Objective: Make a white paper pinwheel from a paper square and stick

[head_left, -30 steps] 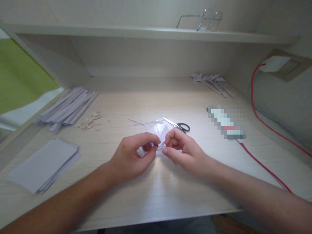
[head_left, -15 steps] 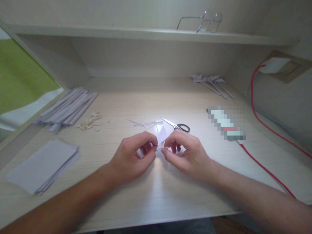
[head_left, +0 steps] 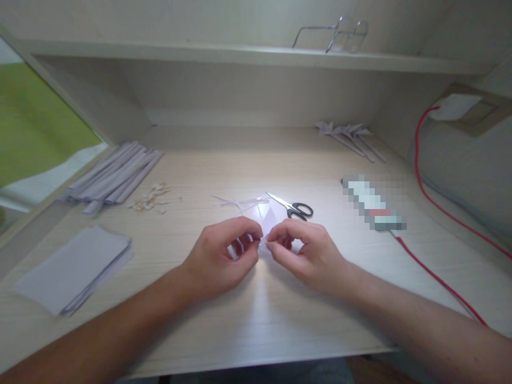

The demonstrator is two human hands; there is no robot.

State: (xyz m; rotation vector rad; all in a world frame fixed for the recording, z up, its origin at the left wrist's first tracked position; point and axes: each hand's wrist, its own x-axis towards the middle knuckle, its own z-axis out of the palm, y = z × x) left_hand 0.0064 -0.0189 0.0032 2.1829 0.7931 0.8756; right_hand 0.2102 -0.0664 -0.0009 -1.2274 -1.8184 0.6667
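Note:
My left hand (head_left: 220,256) and my right hand (head_left: 304,250) meet over the middle of the desk. Both pinch a small folded piece of white paper (head_left: 267,218) between thumb and fingers; its upper corner shows above the fingertips in bright light. Most of the paper is hidden by the fingers. Black-handled scissors (head_left: 292,207) lie shut on the desk just behind my right hand. Thin paper slivers (head_left: 236,201) lie behind my left hand.
A stack of white sheets (head_left: 74,266) sits front left, folded paper strips (head_left: 116,173) and small scraps (head_left: 150,198) back left. Finished folded paper pieces (head_left: 350,136) lie back right. A red cable (head_left: 436,272) crosses the right side. Glasses (head_left: 340,34) rest on the shelf.
My right hand has shifted slightly left and closed its fingers tighter on the paper; the left hand has barely moved. The paper shows less above the fingers.

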